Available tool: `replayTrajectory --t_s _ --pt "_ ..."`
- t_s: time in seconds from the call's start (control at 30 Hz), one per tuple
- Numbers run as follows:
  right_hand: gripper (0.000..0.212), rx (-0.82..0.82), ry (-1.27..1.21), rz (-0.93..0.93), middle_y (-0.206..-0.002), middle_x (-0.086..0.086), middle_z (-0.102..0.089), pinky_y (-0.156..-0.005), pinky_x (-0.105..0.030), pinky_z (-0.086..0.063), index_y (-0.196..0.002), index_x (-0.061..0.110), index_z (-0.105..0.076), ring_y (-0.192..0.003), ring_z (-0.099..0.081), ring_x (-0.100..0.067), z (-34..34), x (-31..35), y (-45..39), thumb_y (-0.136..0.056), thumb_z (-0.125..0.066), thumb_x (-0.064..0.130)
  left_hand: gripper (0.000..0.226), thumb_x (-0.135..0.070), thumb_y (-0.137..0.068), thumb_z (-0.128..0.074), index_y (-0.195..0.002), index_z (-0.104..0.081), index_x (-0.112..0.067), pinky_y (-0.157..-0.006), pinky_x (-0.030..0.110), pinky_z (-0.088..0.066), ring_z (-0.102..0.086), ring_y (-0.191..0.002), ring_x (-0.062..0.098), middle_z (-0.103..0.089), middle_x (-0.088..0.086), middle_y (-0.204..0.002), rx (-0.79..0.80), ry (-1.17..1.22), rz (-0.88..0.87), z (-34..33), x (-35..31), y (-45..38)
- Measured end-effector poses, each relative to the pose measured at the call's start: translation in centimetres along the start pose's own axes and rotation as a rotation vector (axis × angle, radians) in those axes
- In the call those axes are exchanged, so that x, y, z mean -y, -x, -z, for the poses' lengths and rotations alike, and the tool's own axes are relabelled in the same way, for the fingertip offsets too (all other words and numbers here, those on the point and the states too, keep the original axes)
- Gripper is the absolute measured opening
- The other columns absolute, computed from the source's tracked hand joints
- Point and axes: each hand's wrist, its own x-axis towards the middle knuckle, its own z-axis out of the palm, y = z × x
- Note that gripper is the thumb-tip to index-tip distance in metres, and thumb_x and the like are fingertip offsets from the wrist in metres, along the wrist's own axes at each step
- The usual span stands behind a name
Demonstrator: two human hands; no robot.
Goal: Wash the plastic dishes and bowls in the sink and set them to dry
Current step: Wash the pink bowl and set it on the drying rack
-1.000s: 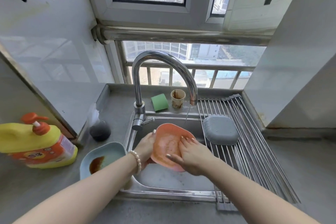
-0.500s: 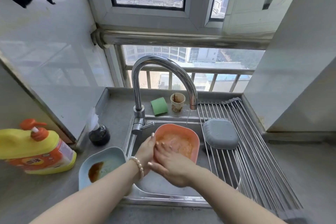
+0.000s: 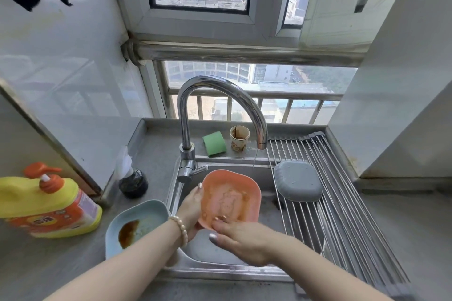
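Observation:
An orange plastic bowl [image 3: 231,197] is tilted over the sink [image 3: 244,168], its wet, brown-streaked inside facing me. My left hand [image 3: 192,210] grips its left rim and underside. My right hand [image 3: 241,239] lies at the bowl's near edge, fingertips inside the bowl on its lower wall. A thin stream of water falls from the faucet [image 3: 220,105] behind the bowl. A grey bowl [image 3: 297,181] lies upside down on the roll-up drying rack [image 3: 342,203]. A light blue dish [image 3: 137,225] with brown sauce sits on the counter left of the sink.
A yellow and orange detergent pump bottle [image 3: 46,203] stands at the far left. A dark round bottle [image 3: 133,183] stands by the wall. A green sponge [image 3: 214,143] and a stained paper cup [image 3: 239,138] sit on the ledge behind the sink.
The orange bowl has tilted up to face me more. My right hand has slid from the bowl's middle down to its near edge. My left hand keeps its hold.

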Motion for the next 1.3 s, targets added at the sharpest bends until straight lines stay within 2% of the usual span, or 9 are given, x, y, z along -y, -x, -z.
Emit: replayTrajectory --t_s 0.07,0.17,0.4,0.57,0.77,0.83,1.0,1.17,1.3 --pt "0.074 -0.062 0.203 -0.184 -0.156 -0.008 -0.026 -0.112 -0.038 -0.026 -0.147 0.016 -0.033 -0.142 -0.027 -0.025 1.2 -1.5 0.0 -0.094 -0.014 0.065 0.037 -0.042 -0.103 -0.028 -0.111 -0.056 -0.020 -0.071 0.046 -0.058 -0.068 -0.089 0.033 -0.068 0.013 -0.104 0.005 -0.044 0.021 0.0 0.3 0.3" --pt "0.089 -0.175 0.211 -0.309 -0.160 -0.013 0.003 -0.120 -0.040 -0.006 -0.153 0.006 -0.004 -0.148 -0.002 -0.026 2.0 -2.4 -2.4 -0.091 -0.013 0.069 0.037 -0.044 -0.102 -0.029 -0.111 -0.056 -0.020 -0.079 0.052 -0.055 -0.067 -0.092 0.032 -0.068 0.011 -0.106 0.070 0.012 0.061 -1.3 0.7 0.8" --pt "0.069 -0.235 -0.258 0.028 -0.160 -0.004 0.011 -0.118 -0.026 0.007 -0.151 0.017 0.014 -0.146 0.012 -0.010 0.5 1.0 -3.6 -0.100 -0.017 0.052 0.052 -0.052 -0.099 -0.034 -0.124 -0.058 -0.013 -0.068 0.032 -0.056 -0.068 -0.097 0.023 -0.069 0.011 -0.111 0.139 0.165 0.156 -1.0 0.6 0.3" --pt "0.068 -0.062 -0.208 0.077 -0.158 0.002 -0.023 -0.118 -0.033 -0.019 -0.153 0.025 -0.016 -0.143 -0.023 -0.019 0.6 0.8 -0.8 -0.097 -0.042 0.052 0.032 -0.039 -0.103 -0.032 -0.113 -0.054 -0.018 -0.074 0.046 -0.057 -0.066 -0.090 0.035 -0.064 0.019 -0.107 0.034 0.083 0.018 -1.5 -0.9 0.3" --pt "0.022 -0.385 0.336 0.163 -0.102 0.003 -0.071 -0.086 -0.036 -0.052 -0.101 0.021 -0.069 -0.101 -0.064 -0.023 -0.6 -3.9 -0.1 -0.083 -0.068 0.032 0.017 -0.028 -0.103 -0.038 -0.115 -0.049 -0.025 -0.076 0.046 -0.056 -0.063 -0.079 0.028 -0.063 0.011 -0.095 -0.064 -0.201 -0.101 -0.3 -2.9 -0.2" --pt "0.024 -0.521 0.483 0.149 -0.083 0.004 -0.071 -0.083 -0.036 -0.056 -0.078 0.018 -0.071 -0.087 -0.068 -0.021 -1.1 -5.5 -0.6 -0.067 -0.081 0.037 0.020 -0.023 -0.102 -0.043 -0.120 -0.051 -0.021 -0.081 0.045 -0.055 -0.063 -0.085 0.027 -0.063 0.009 -0.096 -0.050 -0.246 -0.108 -0.4 -3.2 -0.3" --pt "0.076 -0.687 0.539 -0.228 -0.092 -0.025 -0.071 -0.089 -0.051 -0.049 -0.089 -0.009 -0.073 -0.089 -0.070 -0.038 -3.1 -4.1 -2.7 -0.028 -0.094 0.032 0.024 -0.031 -0.103 -0.038 -0.106 -0.058 -0.018 -0.077 0.039 -0.055 -0.061 -0.076 0.019 -0.064 0.003 -0.083 -0.115 -0.287 -0.167 -1.5 -2.5 -0.1" --pt "0.022 -0.793 0.375 0.147 -0.062 0.004 -0.064 -0.056 -0.023 -0.053 -0.058 0.019 -0.065 -0.058 -0.061 -0.015 -4.9 -2.8 -2.5 -0.047 -0.083 0.020 0.032 -0.031 -0.103 -0.036 -0.103 -0.061 -0.011 -0.063 0.030 -0.046 -0.053 -0.064 0.017 -0.058 0.003 -0.072 -0.232 -0.353 -0.215 -1.0 -2.3 -0.3" --pt "0.025 -0.830 0.551 0.178 -0.081 0.000 -0.073 -0.084 -0.034 -0.056 -0.074 0.014 -0.074 -0.079 -0.069 -0.017 -2.3 -6.2 -1.8 -0.058 -0.081 0.031 0.030 -0.032 -0.101 -0.044 -0.100 -0.067 -0.012 -0.086 0.045 -0.054 -0.062 -0.083 0.027 -0.067 0.007 -0.085 -0.130 -0.405 -0.101 0.2 -3.1 -0.6"
